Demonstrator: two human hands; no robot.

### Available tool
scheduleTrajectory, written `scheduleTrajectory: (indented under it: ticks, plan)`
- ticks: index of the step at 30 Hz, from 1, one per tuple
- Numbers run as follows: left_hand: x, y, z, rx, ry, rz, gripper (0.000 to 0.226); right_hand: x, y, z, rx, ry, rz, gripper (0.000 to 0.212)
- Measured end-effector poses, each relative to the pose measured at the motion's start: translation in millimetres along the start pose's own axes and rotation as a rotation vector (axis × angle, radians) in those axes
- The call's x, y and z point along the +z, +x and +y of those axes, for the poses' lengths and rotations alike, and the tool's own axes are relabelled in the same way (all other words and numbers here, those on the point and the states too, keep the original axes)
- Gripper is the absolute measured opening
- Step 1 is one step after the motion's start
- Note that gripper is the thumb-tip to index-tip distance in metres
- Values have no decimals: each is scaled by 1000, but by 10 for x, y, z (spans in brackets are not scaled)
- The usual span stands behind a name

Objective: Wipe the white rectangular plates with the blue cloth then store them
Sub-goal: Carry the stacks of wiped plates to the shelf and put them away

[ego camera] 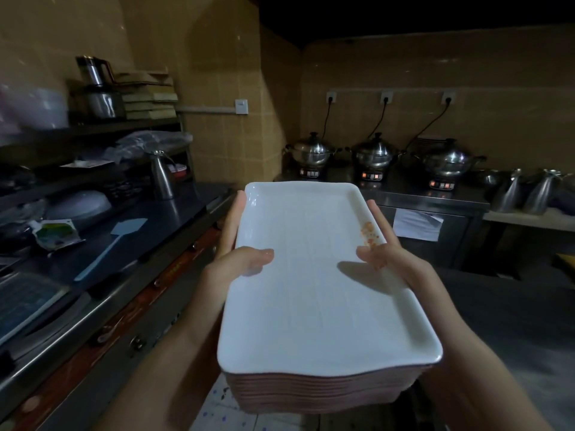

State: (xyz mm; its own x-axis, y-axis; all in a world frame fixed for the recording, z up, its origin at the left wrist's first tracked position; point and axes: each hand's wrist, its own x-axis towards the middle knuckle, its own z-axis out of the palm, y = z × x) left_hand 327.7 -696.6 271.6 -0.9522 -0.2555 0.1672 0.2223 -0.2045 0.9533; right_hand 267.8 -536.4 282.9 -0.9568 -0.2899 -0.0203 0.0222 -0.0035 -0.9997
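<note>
1. A stack of plates is carried in mid-air in front of the body, above the floor and resting on no desk. The top plate faces up.
2. The left hand is clamped on the stack's left edge, with the thumb laid on the top plate and the fingers run along the side. The right hand is held in the same grip on the right edge.
3. An orange stain is seen on the top plate, just beside the right thumb. This plate is judged not yet wiped.
4. The blue cloth is not seen anywhere in the view.
5. For the step in hand, the stack is best kept level and set down on a flat desk before either grip is loosened. A tall stack of smooth plates may slide if tilted.
6. A dark desk is set along the left. It carries a pale blue swatter and assorted clutter, and shelves stand above it.
7. A steel desk at the far tiled wall bears three lidded pots, and metal jugs stand to its right. The room is dimly lit.
</note>
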Motion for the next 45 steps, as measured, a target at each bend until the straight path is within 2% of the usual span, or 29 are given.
scheduleTrajectory:
  ticks: [3, 6, 12, 20, 26, 32, 34, 39, 41, 44, 45]
  plan:
    - [-117, 519, -95, 18, 42, -30, 72, 69, 451, 18, -7, -8, 40, 73]
    - [-142, 1128, -228, 41, 104, -52, 64, 33, 1004, 67, -26, 7, 84, 72]
    - [21, 2373, -311, -4, 111, -111, 69, -117, 2095, -95, -19, 14, 166, 70]
    - [269, 3759, -465, 36, 121, -278, 69, -372, 3107, -303, -60, 19, 332, 74]
    - [443, 4845, -742, 30, 47, -407, 67, -547, 4015, -323, -95, 48, 486, 68]
    - [681, 6165, -965, -79, -125, -565, 76, -774, 5125, -400, -119, -12, 631, 71]
    - [810, 6560, -1026, -90, -148, -645, 91, -887, 5443, -442, -130, -33, 687, 72]
    - [1337, 7258, -1402, -15, -251, -692, 74, -1283, 5964, -441, -122, -87, 842, 71]
    - [1535, 7517, -1590, -7, -247, -729, 94, -1478, 6139, -392, -103, -81, 888, 73]
    - [1884, 7854, -1817, -44, -226, -778, 96, -1828, 6406, -320, -76, -90, 923, 71]
    - [2018, 7952, -1902, -72, -229, -791, 89, -1978, 6491, -286, -64, -89, 929, 70]
